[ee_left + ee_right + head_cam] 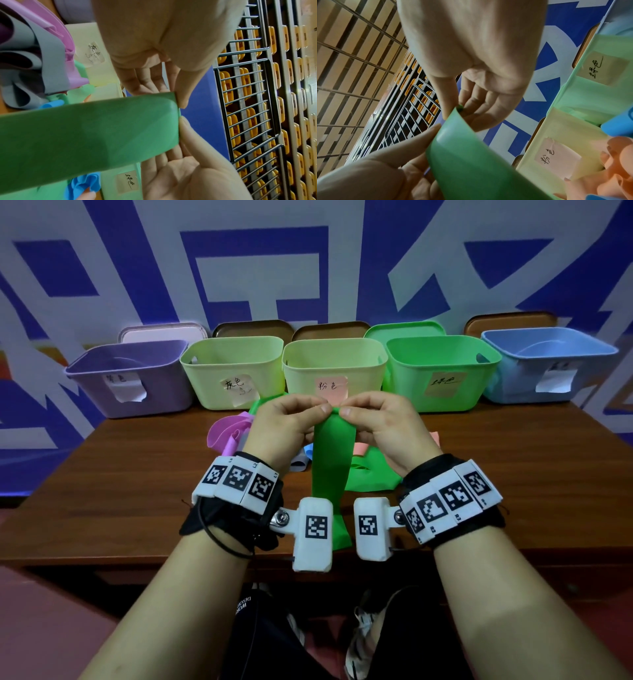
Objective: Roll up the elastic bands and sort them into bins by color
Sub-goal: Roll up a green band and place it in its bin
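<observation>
A long green elastic band (331,470) hangs flat and unrolled above the table. My left hand (323,409) and right hand (346,409) both pinch its top end between thumb and fingers, side by side. In the left wrist view the green band (85,135) stretches leftward from the two thumbs; its end edge is straight. The right wrist view shows the band (471,162) curving up to my right hand (453,112). The green bin (442,364) stands behind and to the right of my hands.
Several bins line the back of the wooden table (137,491): purple (130,371), pale green (233,361), yellow (334,357), green, blue (548,361). Loose bands lie under my hands: pink (226,433), another green (370,477), grey, blue and peach ones.
</observation>
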`<state>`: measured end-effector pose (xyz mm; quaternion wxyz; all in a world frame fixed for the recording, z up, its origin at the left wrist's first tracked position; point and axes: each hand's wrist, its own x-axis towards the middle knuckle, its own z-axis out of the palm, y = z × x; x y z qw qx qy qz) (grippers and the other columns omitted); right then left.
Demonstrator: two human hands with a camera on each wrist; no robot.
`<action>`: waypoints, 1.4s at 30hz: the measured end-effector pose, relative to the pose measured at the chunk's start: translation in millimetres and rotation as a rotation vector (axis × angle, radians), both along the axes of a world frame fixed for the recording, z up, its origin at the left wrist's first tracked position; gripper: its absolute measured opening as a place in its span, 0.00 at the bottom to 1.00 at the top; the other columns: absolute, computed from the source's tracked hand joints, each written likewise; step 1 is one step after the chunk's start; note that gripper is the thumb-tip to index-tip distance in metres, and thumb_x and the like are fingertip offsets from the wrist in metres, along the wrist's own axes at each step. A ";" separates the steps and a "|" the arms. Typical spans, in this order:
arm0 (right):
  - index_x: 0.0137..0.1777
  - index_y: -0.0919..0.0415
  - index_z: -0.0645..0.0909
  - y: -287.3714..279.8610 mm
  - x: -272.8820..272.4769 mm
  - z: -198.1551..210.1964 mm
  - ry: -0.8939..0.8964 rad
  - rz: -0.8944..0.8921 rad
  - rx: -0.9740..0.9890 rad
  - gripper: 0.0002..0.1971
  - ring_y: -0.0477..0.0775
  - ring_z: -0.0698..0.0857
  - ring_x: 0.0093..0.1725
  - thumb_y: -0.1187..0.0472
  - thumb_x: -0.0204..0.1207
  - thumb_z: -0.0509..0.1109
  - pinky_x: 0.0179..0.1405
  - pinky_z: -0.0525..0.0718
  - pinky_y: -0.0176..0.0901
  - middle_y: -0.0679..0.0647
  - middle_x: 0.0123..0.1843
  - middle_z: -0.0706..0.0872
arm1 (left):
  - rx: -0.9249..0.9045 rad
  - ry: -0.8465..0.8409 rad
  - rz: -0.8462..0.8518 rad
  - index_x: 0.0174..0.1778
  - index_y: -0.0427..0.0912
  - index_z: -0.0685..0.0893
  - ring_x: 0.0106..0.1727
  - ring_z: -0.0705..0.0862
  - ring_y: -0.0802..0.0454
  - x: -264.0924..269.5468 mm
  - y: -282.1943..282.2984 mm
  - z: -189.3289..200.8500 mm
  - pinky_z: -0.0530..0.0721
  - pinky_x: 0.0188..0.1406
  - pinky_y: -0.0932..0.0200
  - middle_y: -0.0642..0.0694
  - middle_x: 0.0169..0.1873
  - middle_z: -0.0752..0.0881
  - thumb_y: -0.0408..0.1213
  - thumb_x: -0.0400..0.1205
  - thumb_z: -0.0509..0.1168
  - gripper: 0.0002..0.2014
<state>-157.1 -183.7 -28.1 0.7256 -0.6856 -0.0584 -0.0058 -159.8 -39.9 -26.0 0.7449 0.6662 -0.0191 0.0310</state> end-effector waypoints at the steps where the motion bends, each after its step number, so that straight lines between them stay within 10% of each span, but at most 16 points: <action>1: 0.39 0.62 0.82 -0.8 -1.0 -1.8 0.004 0.000 -0.017 0.07 0.52 0.83 0.32 0.72 0.76 0.69 0.33 0.78 0.43 0.56 0.34 0.84 | -0.002 0.008 -0.011 0.37 0.38 0.84 0.22 0.81 0.59 -0.6 0.6 -0.5 0.79 0.25 0.67 0.50 0.23 0.85 0.24 0.78 0.67 0.07; 23: 0.38 0.62 0.83 6.2 -7.0 -10.1 -0.014 -0.059 0.031 0.11 0.58 0.84 0.44 0.76 0.75 0.68 0.56 0.83 0.56 0.57 0.38 0.85 | -0.017 0.029 -0.011 0.49 0.41 0.82 0.24 0.82 0.59 -8.7 -2.2 -9.4 0.78 0.24 0.66 0.43 0.33 0.80 0.21 0.78 0.66 0.11; 30: 0.39 0.62 0.81 2.8 -12.9 -8.0 -0.034 -0.043 -0.001 0.11 0.49 0.81 0.35 0.78 0.75 0.67 0.28 0.78 0.28 0.56 0.37 0.83 | -0.001 0.033 -0.009 0.36 0.35 0.83 0.21 0.81 0.55 -12.6 -6.1 -10.4 0.81 0.24 0.63 0.46 0.22 0.83 0.24 0.79 0.66 0.07; 39: 0.39 0.59 0.86 1.6 -12.6 -10.7 -0.042 -0.086 -0.046 0.05 0.62 0.85 0.44 0.67 0.75 0.72 0.49 0.83 0.64 0.60 0.40 0.87 | -0.016 0.005 -0.025 0.43 0.41 0.85 0.34 0.83 0.47 -11.5 -5.6 -9.1 0.82 0.32 0.60 0.34 0.42 0.81 0.22 0.77 0.67 0.09; 42: 0.37 0.60 0.83 2.0 -12.3 -9.5 -0.056 -0.079 -0.013 0.09 0.60 0.84 0.41 0.72 0.75 0.70 0.41 0.82 0.52 0.58 0.36 0.85 | 0.018 0.038 -0.037 0.35 0.45 0.87 0.25 0.79 0.49 -13.7 -5.9 -12.1 0.74 0.29 0.59 0.41 0.31 0.84 0.29 0.79 0.68 0.09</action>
